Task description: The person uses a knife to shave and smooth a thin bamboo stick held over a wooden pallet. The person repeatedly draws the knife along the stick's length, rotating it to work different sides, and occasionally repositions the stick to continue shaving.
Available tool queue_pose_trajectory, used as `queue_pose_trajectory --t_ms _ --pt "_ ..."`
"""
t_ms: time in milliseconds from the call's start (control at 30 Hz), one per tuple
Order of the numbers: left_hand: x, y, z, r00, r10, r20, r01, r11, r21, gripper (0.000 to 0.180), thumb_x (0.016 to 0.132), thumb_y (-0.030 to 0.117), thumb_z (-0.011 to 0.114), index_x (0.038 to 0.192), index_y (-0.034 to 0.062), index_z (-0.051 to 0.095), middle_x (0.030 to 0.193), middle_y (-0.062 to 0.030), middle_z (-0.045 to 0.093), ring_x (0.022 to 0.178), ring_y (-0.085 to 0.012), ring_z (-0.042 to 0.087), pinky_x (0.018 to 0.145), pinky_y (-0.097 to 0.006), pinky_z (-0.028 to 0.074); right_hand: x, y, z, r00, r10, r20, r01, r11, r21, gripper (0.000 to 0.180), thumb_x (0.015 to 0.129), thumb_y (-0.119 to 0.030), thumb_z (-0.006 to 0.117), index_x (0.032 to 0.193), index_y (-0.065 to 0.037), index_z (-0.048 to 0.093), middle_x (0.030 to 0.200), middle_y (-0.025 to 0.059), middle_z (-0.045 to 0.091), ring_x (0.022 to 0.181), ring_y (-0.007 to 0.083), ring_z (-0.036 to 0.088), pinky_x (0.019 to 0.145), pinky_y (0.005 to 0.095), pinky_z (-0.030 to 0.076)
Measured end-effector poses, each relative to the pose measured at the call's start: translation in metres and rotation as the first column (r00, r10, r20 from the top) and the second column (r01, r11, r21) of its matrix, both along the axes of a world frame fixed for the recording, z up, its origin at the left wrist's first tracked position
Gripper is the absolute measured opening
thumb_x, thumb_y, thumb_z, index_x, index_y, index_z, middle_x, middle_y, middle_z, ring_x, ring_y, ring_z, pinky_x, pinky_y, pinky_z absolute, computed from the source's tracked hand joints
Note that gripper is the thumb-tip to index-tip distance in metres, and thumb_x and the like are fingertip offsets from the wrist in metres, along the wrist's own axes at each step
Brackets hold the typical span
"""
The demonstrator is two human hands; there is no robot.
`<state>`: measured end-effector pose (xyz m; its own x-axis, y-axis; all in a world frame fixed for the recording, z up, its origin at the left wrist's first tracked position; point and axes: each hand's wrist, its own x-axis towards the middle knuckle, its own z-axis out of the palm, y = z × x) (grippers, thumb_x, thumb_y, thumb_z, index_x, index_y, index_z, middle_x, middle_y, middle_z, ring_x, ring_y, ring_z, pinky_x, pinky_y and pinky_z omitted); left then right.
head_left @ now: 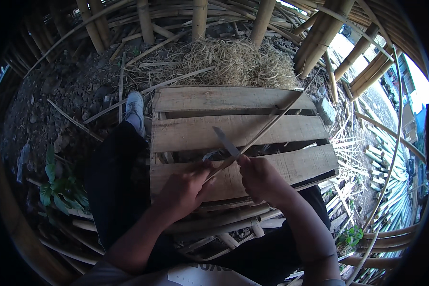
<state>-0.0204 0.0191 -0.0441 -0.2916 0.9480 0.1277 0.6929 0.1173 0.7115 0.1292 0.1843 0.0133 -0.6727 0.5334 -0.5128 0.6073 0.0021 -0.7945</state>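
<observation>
My left hand is closed around the near end of a long, thin bamboo strip. The strip slants up and to the right, over a slatted wooden crate-like platform. In my right hand, the fingers are wrapped round a knife, its handle hidden in the fist. The knife's blade points up and to the left and crosses the strip just ahead of both hands. Whether the edge bites into the strip, I cannot tell.
Dry bamboo shavings lie heaped beyond the platform. Bamboo posts stand behind. Cut bamboo poles are piled at the right. My shoe rests on dark soil left of the platform, and a leafy plant grows nearer.
</observation>
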Motion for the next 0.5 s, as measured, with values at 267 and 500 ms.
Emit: queue_pose_trajectory --t_ms 267,500 --pt "0.001 -0.001 0.008 1.0 0.017 0.02 -0.016 0.997 -0.073 0.036 0.102 0.013 0.062 0.134 -0.0026 0.063 0.128 -0.025 0.068 0.118 -0.0397 0.068 0.101 -0.044 0.056 0.01 0.025 -0.013 0.987 -0.092 -0.129 0.112 0.981 0.157 0.043 0.112 -0.04 0.049 0.085 -0.008 0.053 0.058 -0.0041 0.041 0.044 0.0067 0.038 0.037 0.0285 0.031" --pt "-0.001 -0.006 0.005 0.999 0.023 0.048 -0.021 0.999 -0.034 0.036 0.102 0.014 0.062 0.135 -0.0028 0.062 0.128 -0.0251 0.069 0.12 -0.0398 0.067 0.102 -0.045 0.056 0.011 0.036 -0.002 0.897 -0.367 -0.247 0.373 0.928 -0.023 0.044 0.113 -0.042 0.046 0.084 -0.009 0.049 0.059 -0.0034 0.04 0.041 0.0063 0.034 0.035 0.0264 0.027"
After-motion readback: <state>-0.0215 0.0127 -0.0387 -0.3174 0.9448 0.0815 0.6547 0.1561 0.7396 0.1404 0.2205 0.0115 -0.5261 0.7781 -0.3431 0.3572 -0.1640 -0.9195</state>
